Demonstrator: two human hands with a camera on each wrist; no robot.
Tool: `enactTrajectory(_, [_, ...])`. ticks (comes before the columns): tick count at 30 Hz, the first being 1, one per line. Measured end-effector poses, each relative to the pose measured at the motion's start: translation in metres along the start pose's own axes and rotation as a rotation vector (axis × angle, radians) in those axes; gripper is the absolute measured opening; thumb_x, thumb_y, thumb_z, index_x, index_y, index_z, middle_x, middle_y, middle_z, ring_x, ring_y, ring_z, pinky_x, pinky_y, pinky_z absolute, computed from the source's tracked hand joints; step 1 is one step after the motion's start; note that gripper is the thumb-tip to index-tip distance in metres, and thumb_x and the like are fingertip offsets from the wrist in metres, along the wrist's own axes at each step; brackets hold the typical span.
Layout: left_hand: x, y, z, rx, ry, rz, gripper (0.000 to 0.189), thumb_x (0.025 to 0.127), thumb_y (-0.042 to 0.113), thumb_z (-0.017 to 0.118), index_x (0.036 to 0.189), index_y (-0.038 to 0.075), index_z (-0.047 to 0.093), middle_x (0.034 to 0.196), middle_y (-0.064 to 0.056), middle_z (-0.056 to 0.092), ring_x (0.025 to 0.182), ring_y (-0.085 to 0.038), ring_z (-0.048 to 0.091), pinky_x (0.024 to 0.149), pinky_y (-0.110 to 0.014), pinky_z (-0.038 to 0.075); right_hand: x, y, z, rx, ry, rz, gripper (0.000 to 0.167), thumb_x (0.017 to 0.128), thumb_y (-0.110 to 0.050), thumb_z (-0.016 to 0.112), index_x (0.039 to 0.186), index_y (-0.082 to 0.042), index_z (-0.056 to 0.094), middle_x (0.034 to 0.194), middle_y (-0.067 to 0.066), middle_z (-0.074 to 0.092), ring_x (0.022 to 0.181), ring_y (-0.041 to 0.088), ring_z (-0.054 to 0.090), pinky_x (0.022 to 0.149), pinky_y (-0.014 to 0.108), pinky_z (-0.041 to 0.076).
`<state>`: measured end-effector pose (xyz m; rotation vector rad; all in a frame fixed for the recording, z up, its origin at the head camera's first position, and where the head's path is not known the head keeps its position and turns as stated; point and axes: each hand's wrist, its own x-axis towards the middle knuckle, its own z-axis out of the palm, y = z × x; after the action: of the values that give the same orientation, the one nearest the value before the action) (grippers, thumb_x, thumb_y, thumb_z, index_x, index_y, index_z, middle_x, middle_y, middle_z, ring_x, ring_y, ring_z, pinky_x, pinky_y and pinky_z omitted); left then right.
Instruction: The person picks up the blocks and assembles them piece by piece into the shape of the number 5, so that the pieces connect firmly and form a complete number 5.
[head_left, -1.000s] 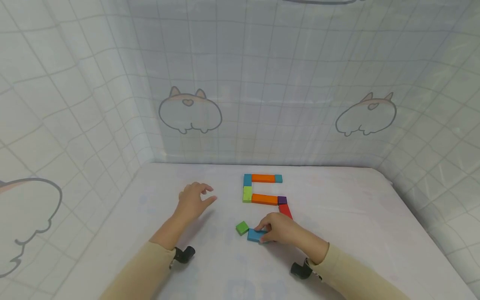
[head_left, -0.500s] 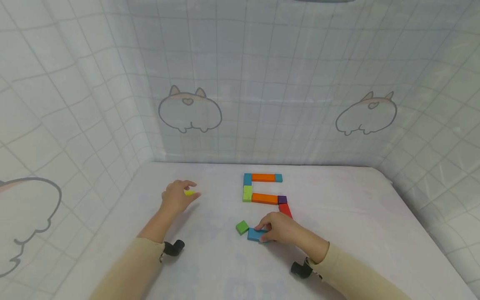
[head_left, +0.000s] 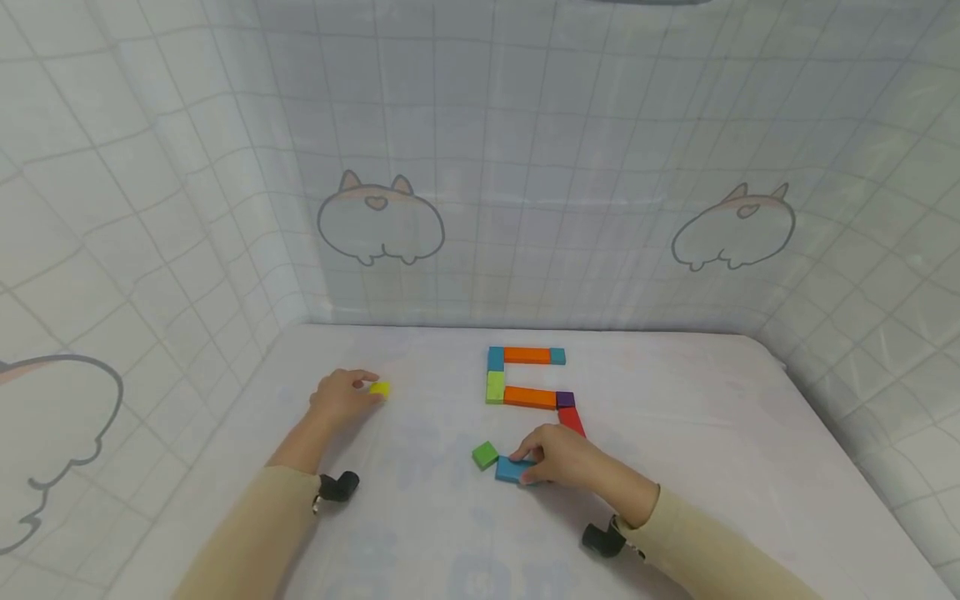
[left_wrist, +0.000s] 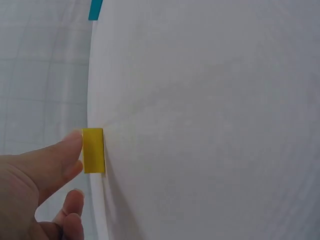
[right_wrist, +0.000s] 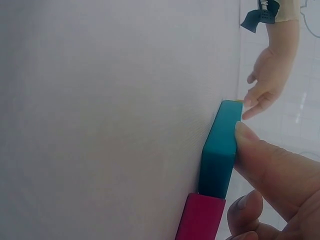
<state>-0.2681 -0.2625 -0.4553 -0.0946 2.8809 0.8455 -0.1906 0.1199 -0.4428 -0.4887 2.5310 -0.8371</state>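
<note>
My left hand [head_left: 337,398] pinches a small yellow block [head_left: 380,389] at the left of the table. In the left wrist view, the thumb tip touches the side of the yellow block [left_wrist: 93,150]. Nearer the front, my right hand [head_left: 566,457] holds a flat blue block [head_left: 510,470] between thumb and fingers; its right part is hidden under the hand. The right wrist view shows the thumb against the blue block [right_wrist: 220,145], with the red block [right_wrist: 201,217] beyond its near end. A green block [head_left: 485,455] lies turned at the blue block's left corner.
Behind the right hand lies a line of blocks: a blue one [head_left: 496,358], two orange bars [head_left: 527,356], a teal one [head_left: 557,357], a lime one [head_left: 495,387], a purple one [head_left: 566,399] and a red one [head_left: 571,420]. Grid-patterned cloth walls [head_left: 555,208] enclose the white table.
My left hand has moved left and its fingers have come in around the yellow block, which has come into view. The right hand and the blue block have stayed in place.
</note>
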Motion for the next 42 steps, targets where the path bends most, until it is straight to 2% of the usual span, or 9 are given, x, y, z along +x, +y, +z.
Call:
enactTrajectory(9, [0.006,-0.012,0.002,-0.026,-0.027,0.042,0.048,0.092,0.032,0.071,0.135,0.01,0.063,0.132,-0.025,0.058,0.121,-0.046,0.051,0.095,-0.062,0.038,0.0,0.0,0.0,0.008,0.0,-0.008,0.024,0.081,-0.018,0.085,0.104,-0.024,0.081,0.072,0.0,0.055,0.076,0.017,0.051,0.058,0.025,0.038])
enactTrajectory(19, [0.003,-0.006,0.003,-0.031,-0.024,0.058,0.043,0.091,0.029,0.074,0.127,0.007,0.067,0.127,-0.026,0.06,0.117,-0.044,0.054,0.096,-0.058,0.042,-0.001,-0.001,0.0,0.003,0.007,-0.005,0.024,0.081,-0.018,0.085,0.104,-0.023,0.081,0.071,0.0,0.055,0.075,0.017,0.051,0.057,0.024,0.036])
enactTrajectory(28, [-0.002,0.011,0.013,-0.026,-0.043,0.046,0.039,0.088,0.029,0.077,0.119,0.006,0.07,0.121,-0.022,0.062,0.111,-0.038,0.056,0.092,-0.054,0.046,-0.002,-0.001,0.002,-0.008,0.012,-0.003,0.024,0.081,-0.019,0.085,0.104,-0.022,0.081,0.07,0.0,0.055,0.075,0.016,0.051,0.056,0.024,0.039])
enactTrajectory(36, [-0.003,0.026,0.026,0.029,-0.055,0.104,0.037,0.084,0.033,0.08,0.114,0.011,0.073,0.11,-0.012,0.064,0.102,-0.03,0.057,0.086,-0.049,0.046,0.0,0.0,0.003,-0.005,0.014,0.011,0.025,0.081,-0.019,0.085,0.105,-0.024,0.081,0.074,-0.001,0.057,0.078,0.017,0.052,0.058,0.026,0.043])
enactTrajectory(42, [-0.009,0.043,0.036,0.08,-0.06,0.146,0.031,0.08,0.034,0.083,0.103,0.015,0.076,0.103,-0.008,0.065,0.101,-0.029,0.057,0.087,-0.053,0.043,-0.001,-0.001,0.002,0.005,0.009,0.014,0.025,0.081,-0.019,0.085,0.105,-0.023,0.081,0.075,-0.001,0.057,0.079,0.017,0.052,0.059,0.026,0.043])
